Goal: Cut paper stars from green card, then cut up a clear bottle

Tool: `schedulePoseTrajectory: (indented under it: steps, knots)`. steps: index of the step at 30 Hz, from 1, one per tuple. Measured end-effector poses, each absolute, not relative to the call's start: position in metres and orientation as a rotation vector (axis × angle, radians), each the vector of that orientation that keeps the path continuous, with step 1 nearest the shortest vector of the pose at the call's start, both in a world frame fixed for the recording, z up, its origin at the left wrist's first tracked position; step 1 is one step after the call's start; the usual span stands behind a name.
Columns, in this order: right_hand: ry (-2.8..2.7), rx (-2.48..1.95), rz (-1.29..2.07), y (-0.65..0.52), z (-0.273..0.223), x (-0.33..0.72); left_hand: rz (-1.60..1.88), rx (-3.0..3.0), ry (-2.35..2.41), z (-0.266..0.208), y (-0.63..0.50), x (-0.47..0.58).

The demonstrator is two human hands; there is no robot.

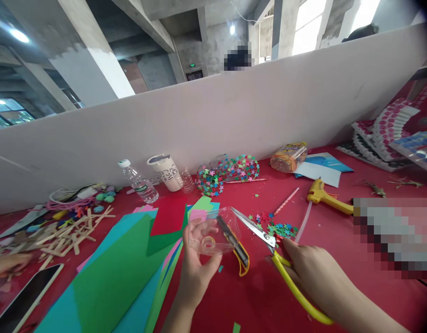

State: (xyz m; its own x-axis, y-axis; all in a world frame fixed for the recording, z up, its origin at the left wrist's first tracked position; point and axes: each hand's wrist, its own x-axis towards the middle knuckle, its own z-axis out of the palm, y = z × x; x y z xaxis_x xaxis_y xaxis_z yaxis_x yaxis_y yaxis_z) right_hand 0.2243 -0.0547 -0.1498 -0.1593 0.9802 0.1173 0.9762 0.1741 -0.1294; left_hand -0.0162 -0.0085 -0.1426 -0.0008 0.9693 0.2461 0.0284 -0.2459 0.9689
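Observation:
In the middle foreground my left hand (197, 273) holds a thin clear plastic piece (216, 249), rounded like part of a cut bottle, between thumb and fingers. My right hand (312, 268) grips yellow-handled scissors (293, 289), their blades pointing up and left toward the plastic. The blade tips appear close to its right rim; whether they touch, I cannot tell. Behind and below the plastic, a yellow and black utility knife (243, 259) lies on the red table. Part of it shows through the clear wall.
Coloured paper sheets (112, 263) spread left of my hands. Behind stand a water bottle (139, 182) and a white cup (168, 173). Star sequins (282, 230) and a yellow glue gun (329, 196) lie right. Another person's hand (12, 266) is beside wooden sticks (71, 236) and a phone (26, 296).

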Motion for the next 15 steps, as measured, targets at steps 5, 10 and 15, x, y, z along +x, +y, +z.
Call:
schedulePoseTrajectory:
  steps: [5,10,15]
  knots:
    - [-2.281,-1.968,-0.007,-0.056,-0.147,0.223,1.327,1.421,1.147,-0.138,-0.015,-0.010]
    - [-2.295,-1.875,0.004,-0.056,-0.144,0.224,1.350,1.418,1.090,-0.133,-0.017,-0.012]
    - [-2.313,-1.867,0.027,-0.057,-0.145,0.225,1.344,1.438,1.038,-0.128,-0.020,-0.013]
